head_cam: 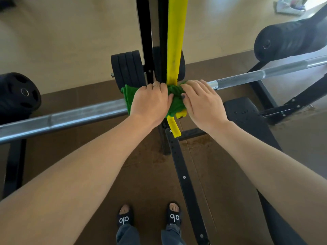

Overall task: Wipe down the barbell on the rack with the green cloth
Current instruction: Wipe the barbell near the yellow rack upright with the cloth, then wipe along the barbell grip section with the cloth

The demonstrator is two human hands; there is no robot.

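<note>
Grip: both hands curled down over the green cloth (177, 103), which is wrapped round the barbell (247, 77); fingertips go out of sight behind the bar, so how far they close underneath cannot be told
Left hand (150, 101): palm down on the cloth's left part, ring on one finger, thumb tucked toward the middle
Right hand (201, 99): palm down on the cloth's right part, thumb pressing the bunched fabric, close beside the left hand
Barbell: lying across the rack, sleeve running down-left, knurled shaft running up-right; the cloth sits where the bar meets the yellow upright guard (176, 41)
Hook: yellow bar hook (174, 125) shows just below the cloth
Plates: black weight plates (128, 68) stored behind the upright (not on the bar here)
Bench: black bench pad (247, 119) under the right forearm
Step in hand, as judged: wiping the section beside the hook
Handling note: keep the cloth wrapped fully round, twist while sliding, and work it away from the hook so fabric does not snag between bar and guard
</note>
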